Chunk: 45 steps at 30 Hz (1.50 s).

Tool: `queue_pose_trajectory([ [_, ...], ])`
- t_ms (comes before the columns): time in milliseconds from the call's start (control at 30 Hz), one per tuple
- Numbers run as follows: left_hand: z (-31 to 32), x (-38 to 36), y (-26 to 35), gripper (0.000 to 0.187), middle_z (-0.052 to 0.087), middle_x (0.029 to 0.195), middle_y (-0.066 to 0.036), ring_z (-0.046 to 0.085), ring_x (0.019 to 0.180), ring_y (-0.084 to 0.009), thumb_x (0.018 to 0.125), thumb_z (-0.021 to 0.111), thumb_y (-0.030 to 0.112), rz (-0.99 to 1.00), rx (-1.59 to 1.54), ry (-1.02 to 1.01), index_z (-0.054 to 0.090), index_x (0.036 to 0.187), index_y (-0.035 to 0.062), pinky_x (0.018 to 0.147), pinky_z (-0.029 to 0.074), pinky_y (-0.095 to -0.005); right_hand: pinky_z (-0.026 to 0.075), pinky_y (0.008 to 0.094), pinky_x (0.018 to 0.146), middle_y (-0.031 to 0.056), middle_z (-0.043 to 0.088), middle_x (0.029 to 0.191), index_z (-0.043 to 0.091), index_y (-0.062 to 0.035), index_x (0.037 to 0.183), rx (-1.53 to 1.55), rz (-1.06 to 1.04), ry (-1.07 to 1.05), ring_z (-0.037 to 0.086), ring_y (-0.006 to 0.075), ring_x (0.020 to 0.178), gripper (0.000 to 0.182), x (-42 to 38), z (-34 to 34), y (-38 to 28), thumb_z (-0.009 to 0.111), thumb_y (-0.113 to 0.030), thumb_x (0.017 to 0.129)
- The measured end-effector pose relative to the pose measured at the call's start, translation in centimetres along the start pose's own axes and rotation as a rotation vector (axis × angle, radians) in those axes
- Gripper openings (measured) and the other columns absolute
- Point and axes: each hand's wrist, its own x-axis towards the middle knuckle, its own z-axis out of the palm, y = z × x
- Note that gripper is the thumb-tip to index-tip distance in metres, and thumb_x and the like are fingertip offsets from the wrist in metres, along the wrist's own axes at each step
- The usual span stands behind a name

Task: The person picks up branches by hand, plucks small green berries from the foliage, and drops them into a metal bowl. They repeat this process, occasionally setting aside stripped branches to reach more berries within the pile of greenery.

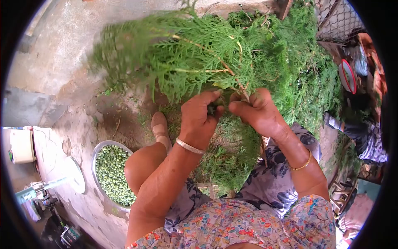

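A leafy evergreen branch [227, 68] with flat, feathery green sprays spreads up and to the left, its outer end blurred by motion. My right hand [261, 112], with a gold bangle at the wrist, grips its brown stem. Close beside it, my left hand [200, 114] wears a pale bangle and has its fingers curled around small green cones, which show only partly. To the lower left, a metal basin [94, 174] holds many round green cones [112, 172]. More cut greenery [224, 166] lies between my legs.
A large heap of cut branches [306, 83] fills the upper right, by a wire mesh fence [335, 20]. A white stand fan [74, 176] stands on the left. A red-rimmed round object [347, 76] and another person's patterned clothing [369, 141] are at the right.
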Motion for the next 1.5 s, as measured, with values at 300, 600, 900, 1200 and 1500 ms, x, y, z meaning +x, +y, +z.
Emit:
queue_pose_trajectory([
  [300,0.3,0.1,3.8,0.018,0.058,0.086,-0.016,0.054,0.072,-0.0216,0.081,0.059,0.003,-0.267,-0.553,-0.136,0.055,0.098,0.0003,0.051,0.046,-0.0240,0.036,0.0216,0.054,-0.0027,0.053,0.065,0.063,0.0040,0.092,0.085,0.000,0.231,0.046,0.0050,0.060,0.021,1.0,-1.4,0.8,0.065,-0.011,0.078],
  [600,-1.4,-0.9,5.8,0.030,0.059,0.095,-0.025,0.059,0.080,-0.0290,0.088,0.052,0.020,-0.180,-0.604,-0.342,0.056,0.103,-0.0054,0.062,0.056,-0.0325,0.039,0.0247,0.052,-0.0004,0.055,0.065,0.064,0.0067,0.091,-0.055,0.024,0.242,0.048,0.0071,0.058,0.022,1.2,-1.3,0.8,0.065,-0.013,0.080],
  [900,-3.6,-5.2,10.0,0.033,0.059,0.100,-0.026,0.062,0.081,-0.0306,0.092,0.049,0.022,-0.082,-0.418,-0.351,0.055,0.106,-0.0064,0.061,0.057,-0.0331,0.033,0.0242,0.053,-0.0048,0.053,0.068,0.064,-0.0013,0.081,0.155,-0.086,0.281,0.041,0.0048,0.062,0.020,-0.8,1.1,4.3,0.069,-0.021,0.082],
  [1200,-13.3,-19.9,16.9,0.025,0.064,0.080,-0.015,0.060,0.064,-0.0190,0.082,0.067,0.021,0.422,-0.159,0.293,0.058,0.094,0.0014,0.047,0.045,-0.0276,0.034,0.0243,0.044,-0.0021,0.045,0.061,0.066,-0.0037,0.092,0.239,0.014,0.325,0.042,0.0094,0.049,0.027,-8.8,2.4,2.7,0.058,-0.029,0.090],
  [1500,-32.3,-29.3,12.4,0.041,0.064,0.086,-0.008,0.057,0.074,-0.0139,0.077,0.069,0.021,0.529,0.526,0.973,0.062,0.103,-0.0104,0.067,0.046,-0.0259,0.033,0.0266,0.040,0.0006,0.043,0.053,0.060,0.0012,0.090,0.222,-0.002,0.150,0.041,0.0129,0.042,0.031,-12.5,1.5,5.1,0.055,-0.029,0.092],
])
